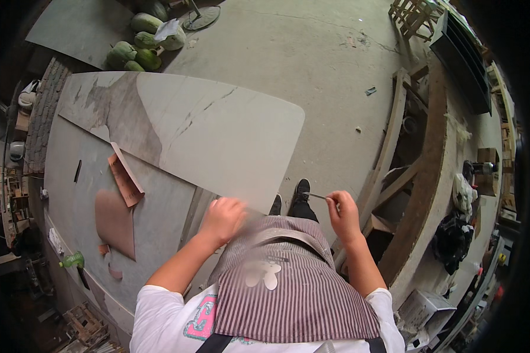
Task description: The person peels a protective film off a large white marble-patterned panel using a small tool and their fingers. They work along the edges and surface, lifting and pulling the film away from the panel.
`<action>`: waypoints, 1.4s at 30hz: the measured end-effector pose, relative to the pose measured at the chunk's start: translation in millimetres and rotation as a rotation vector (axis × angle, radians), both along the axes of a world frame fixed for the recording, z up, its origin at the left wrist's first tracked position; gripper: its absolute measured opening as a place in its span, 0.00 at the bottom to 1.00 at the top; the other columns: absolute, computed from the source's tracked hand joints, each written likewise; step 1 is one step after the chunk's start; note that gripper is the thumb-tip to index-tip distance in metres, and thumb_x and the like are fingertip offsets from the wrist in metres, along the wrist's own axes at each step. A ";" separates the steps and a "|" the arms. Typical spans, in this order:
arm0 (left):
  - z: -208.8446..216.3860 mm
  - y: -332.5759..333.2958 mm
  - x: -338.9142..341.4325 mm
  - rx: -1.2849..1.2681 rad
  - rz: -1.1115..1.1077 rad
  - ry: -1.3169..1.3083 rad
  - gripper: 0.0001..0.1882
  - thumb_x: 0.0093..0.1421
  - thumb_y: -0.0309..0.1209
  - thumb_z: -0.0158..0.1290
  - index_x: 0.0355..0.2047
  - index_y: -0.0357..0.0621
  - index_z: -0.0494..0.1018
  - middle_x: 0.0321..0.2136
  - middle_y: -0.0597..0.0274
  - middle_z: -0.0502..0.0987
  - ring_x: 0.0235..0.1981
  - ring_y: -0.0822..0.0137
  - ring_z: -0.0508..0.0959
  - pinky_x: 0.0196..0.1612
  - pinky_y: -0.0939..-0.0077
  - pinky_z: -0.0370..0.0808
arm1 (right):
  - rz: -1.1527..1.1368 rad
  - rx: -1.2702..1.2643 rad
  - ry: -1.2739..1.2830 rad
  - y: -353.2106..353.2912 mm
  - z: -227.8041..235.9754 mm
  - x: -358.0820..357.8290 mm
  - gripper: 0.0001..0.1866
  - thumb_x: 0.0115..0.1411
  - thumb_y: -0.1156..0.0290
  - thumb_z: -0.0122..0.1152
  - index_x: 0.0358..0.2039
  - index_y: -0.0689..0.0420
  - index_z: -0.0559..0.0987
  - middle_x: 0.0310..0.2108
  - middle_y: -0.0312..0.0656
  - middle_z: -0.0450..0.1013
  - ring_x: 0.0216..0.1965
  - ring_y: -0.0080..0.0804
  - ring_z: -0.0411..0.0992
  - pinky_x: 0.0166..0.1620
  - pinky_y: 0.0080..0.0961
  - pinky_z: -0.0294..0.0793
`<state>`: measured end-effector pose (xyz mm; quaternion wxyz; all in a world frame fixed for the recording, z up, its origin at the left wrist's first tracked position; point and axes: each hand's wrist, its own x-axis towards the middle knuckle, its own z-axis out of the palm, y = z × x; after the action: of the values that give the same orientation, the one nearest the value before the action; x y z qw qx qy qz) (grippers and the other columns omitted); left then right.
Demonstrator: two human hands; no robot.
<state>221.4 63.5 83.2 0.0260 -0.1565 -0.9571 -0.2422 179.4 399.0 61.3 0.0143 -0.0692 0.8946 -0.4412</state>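
Note:
My left hand [225,219] is closed in front of my striped apron [294,294], beside the edge of a pale stone-look slab [218,123]. A blurred greyish thing trails from its fingers; I cannot make out what it is. Off to the right, my right hand [344,215] pinches a thin, dark, narrow tool [318,195] that points left above my shoe. On the grey board to the left lie a flat reddish-brown sheet [113,220], like sandpaper, and a curled sheet [125,176] of similar colour.
Several green gourds [146,40] sit on the floor at the far left. A wooden workbench [436,135] runs along my right, with a black plastic bag [452,240] and a white box [421,312] on it. A green bottle [72,260] lies at the left.

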 end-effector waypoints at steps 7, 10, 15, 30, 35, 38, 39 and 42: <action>-20.3 -17.8 -47.7 -0.115 -0.029 -0.078 0.23 0.60 0.41 0.58 0.52 0.42 0.73 0.54 0.49 0.72 0.57 0.49 0.68 0.60 0.51 0.62 | -0.075 0.006 -0.143 27.8 -17.2 22.3 0.04 0.60 0.76 0.61 0.33 0.62 0.75 0.29 0.47 0.73 0.30 0.41 0.72 0.35 0.32 0.72; -45.1 8.5 -105.7 -0.213 0.126 -0.140 0.41 0.65 0.50 0.50 0.69 0.37 0.53 0.71 0.42 0.48 0.72 0.46 0.47 0.72 0.47 0.40 | -0.102 -0.011 -0.175 30.2 -16.2 23.4 0.04 0.61 0.76 0.61 0.34 0.62 0.76 0.29 0.46 0.73 0.30 0.39 0.71 0.34 0.31 0.72; -74.1 95.5 -132.5 -0.270 -0.061 -0.118 0.45 0.64 0.54 0.48 0.70 0.34 0.50 0.72 0.45 0.45 0.74 0.50 0.43 0.73 0.48 0.35 | -0.111 -0.001 -0.172 35.8 -9.6 18.4 0.04 0.61 0.76 0.60 0.34 0.62 0.76 0.30 0.45 0.72 0.28 0.36 0.70 0.33 0.29 0.71; -63.1 109.6 -237.9 -0.379 0.158 -0.179 0.43 0.70 0.55 0.32 0.71 0.31 0.42 0.73 0.46 0.39 0.75 0.50 0.38 0.74 0.54 0.33 | -0.165 -0.050 -0.224 54.2 5.7 15.1 0.02 0.64 0.77 0.59 0.34 0.62 0.76 0.29 0.35 0.70 0.29 0.21 0.66 0.34 0.19 0.68; -64.2 142.2 -185.6 -0.427 -0.136 -0.069 0.42 0.69 0.55 0.33 0.71 0.31 0.44 0.73 0.45 0.42 0.74 0.51 0.40 0.74 0.54 0.34 | -0.120 -0.043 -0.186 56.9 15.1 0.5 0.02 0.64 0.77 0.58 0.34 0.62 0.75 0.27 0.33 0.68 0.27 0.19 0.65 0.33 0.18 0.67; -70.1 136.3 -161.4 -0.333 -0.191 0.036 0.42 0.68 0.52 0.40 0.69 0.29 0.49 0.72 0.43 0.47 0.74 0.51 0.44 0.74 0.52 0.36 | -0.090 -0.022 -0.145 54.8 19.6 -14.1 0.02 0.65 0.77 0.58 0.35 0.61 0.75 0.27 0.33 0.68 0.27 0.19 0.65 0.32 0.18 0.67; -72.6 132.2 -153.8 -0.273 -0.207 0.074 0.41 0.67 0.51 0.42 0.68 0.28 0.51 0.71 0.43 0.50 0.73 0.50 0.46 0.73 0.52 0.38 | -0.079 -0.025 -0.141 52.3 20.9 -17.9 0.02 0.65 0.77 0.59 0.35 0.61 0.75 0.27 0.33 0.68 0.27 0.19 0.65 0.32 0.18 0.67; -81.0 123.5 -128.9 -0.154 -0.258 0.118 0.39 0.67 0.50 0.44 0.66 0.28 0.56 0.69 0.42 0.55 0.73 0.49 0.49 0.73 0.51 0.40 | -0.030 0.037 -0.154 40.9 25.2 -25.8 0.04 0.63 0.76 0.60 0.33 0.61 0.75 0.25 0.35 0.68 0.25 0.21 0.65 0.30 0.20 0.66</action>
<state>92.5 187.1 2.2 0.0388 -0.2938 -0.9416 -0.1599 153.6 440.0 86.6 0.0776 -0.0214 0.8998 -0.4289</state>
